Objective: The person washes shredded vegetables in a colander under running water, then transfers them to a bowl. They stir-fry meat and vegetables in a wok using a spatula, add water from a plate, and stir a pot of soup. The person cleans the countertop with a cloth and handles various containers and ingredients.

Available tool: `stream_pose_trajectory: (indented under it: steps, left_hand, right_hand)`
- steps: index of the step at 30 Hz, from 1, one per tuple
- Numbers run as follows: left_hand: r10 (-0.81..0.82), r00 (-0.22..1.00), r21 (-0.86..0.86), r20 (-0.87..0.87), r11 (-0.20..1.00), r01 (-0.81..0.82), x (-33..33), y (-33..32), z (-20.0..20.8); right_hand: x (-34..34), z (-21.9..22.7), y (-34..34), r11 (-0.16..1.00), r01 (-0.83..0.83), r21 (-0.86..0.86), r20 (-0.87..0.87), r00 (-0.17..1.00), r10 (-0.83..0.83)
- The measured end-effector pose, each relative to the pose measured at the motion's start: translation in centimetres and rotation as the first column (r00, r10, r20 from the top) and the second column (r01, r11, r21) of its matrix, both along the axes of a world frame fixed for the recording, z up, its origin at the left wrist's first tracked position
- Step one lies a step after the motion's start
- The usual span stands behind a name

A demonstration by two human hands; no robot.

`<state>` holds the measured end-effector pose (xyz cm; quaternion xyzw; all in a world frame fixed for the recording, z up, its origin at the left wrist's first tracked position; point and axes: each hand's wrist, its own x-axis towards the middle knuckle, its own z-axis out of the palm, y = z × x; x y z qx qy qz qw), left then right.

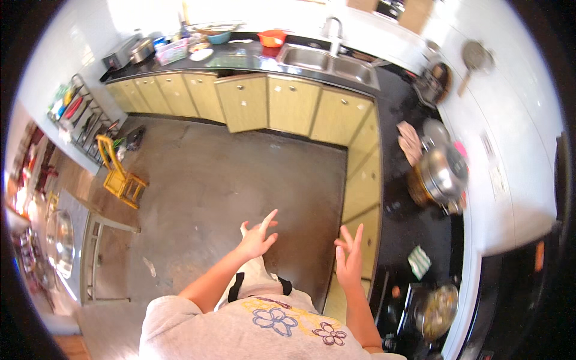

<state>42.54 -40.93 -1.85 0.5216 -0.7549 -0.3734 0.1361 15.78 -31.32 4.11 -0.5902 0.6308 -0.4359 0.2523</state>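
Note:
Both of my hands are raised in the air in front of me, with nothing in them. My left hand [258,239] is over the brown floor [228,180], its fingers spread. Farther right, my right hand [350,258] points upward with its fingers apart, close to the yellow cabinet fronts [361,207] under the right counter. Neither hand touches anything. On the black counter [393,222] beyond my right hand lies a green-and-white striped cloth [419,263]. A pan of food [440,312] sits on the stove [408,318] at the lower right.
A steel pot [441,174] and a pinkish cloth [410,143] stand along the right counter. A double sink [330,63] and an orange basin [272,38] are at the back. One cabinet door [242,103] stands ajar. A small yellow chair [122,180] and a table [78,240] are left.

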Motion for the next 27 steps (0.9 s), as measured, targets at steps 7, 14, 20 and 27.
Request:
stream_pose_trajectory:
  steps: [7,14,20,27]
  left_hand:
    - [0.380,0.920,0.453,-0.093,0.839,-0.301,12.3,-13.8,-2.3]
    - [0.152,0.980,-0.134,0.132,0.982,-0.134,16.9,-30.9,-4.7]
    - [0.195,0.953,0.160,-0.234,0.974,-0.160,14.5,-48.3,-4.4]
    - [0.622,0.664,0.574,-0.416,0.745,-0.339,17.1,-67.4,-6.0]
  right_hand:
    - [11.5,-3.2,-21.6,0.919,-0.313,0.240,0.129,0.948,0.290]
    - [16.2,-1.3,-39.6,0.893,-0.427,0.145,-0.023,0.900,0.435]
    - [14.3,-6.2,-57.0,0.845,-0.477,0.241,0.187,0.877,0.442]
    - [15.6,-4.4,-80.6,0.672,-0.533,0.514,0.165,0.830,0.532]
